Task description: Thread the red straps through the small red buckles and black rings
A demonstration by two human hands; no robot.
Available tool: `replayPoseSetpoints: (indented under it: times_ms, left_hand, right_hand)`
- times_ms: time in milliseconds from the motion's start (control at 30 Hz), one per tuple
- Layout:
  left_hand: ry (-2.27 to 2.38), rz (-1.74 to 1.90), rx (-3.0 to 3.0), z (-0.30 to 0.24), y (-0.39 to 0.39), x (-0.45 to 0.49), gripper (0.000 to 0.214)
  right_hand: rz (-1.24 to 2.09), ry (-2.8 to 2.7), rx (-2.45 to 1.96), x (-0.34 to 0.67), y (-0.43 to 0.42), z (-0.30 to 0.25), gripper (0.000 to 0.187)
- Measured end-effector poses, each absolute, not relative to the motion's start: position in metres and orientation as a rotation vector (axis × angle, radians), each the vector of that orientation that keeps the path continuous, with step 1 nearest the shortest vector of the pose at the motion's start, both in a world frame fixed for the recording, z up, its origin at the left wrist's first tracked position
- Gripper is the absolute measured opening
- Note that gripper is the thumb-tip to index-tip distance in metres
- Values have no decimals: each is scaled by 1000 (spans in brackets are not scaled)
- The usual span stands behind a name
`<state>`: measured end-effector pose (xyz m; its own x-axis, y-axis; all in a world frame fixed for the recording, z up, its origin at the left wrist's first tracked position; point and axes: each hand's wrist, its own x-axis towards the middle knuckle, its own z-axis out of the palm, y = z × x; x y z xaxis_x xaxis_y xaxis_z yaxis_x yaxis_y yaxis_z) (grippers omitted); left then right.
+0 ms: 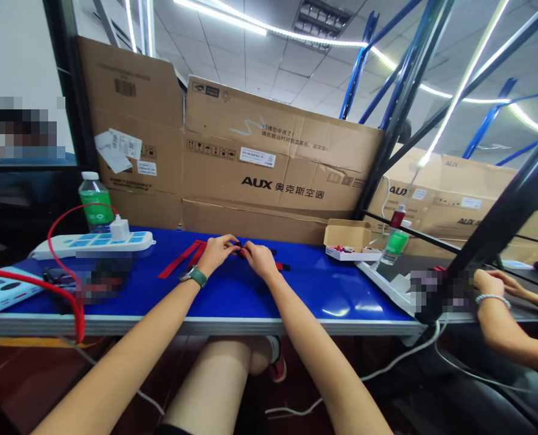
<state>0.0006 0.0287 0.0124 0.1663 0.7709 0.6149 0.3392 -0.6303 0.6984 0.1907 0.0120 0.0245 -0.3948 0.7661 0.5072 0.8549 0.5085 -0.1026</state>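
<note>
while the left hand (218,254) and right hand (260,260) are pinching a small dark piece (240,246) between their fingertips, too small to identify, a red strap (180,260) is trailing left from it across the blue table (269,296). a white power strip (92,244) is sitting back left, an open carton (348,238) back right, and a co-worker's hand (489,283) is resting far right.

A green-strapped wristwatch (195,277) with a round dark case circles the left wrist (188,282). Both forearms (128,344) are bare, as is the leg (209,377), and a red-trimmed sneaker (278,368) shows beyond it.
</note>
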Motion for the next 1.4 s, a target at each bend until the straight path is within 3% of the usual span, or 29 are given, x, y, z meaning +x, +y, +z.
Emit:
replayPoseSetpoints:
  times_ms: [267,467,667,833,1000,1167,1400]
  left_hand:
    - [1081,1511,2251,17,25,1,17]
    - [999,1437,2403,24,17,5,10]
    - [968,1416,2462,26,15,7,16]
    - [915,1420,2475,25,17,5,18]
    - [900,1416,2483,24,18,6,19]
    - [920,1415,2499,23,18,7,19]
    - [945,1514,2467,24,19,7,17]
  right_hand:
    - [89,-2074,-1167,188,20,16,18]
    - [663,-1952,-912,189,35,6,35]
    - [933,-1843,-791,191,43,5,48]
    - [1122,-1735,-830,194,38,7,47]
    - [1083,-1552,-831,193,38,11,40]
    - [1082,-1396,-737,194,45,11,49]
    - [802,-1758,-761,197,46,10,47]
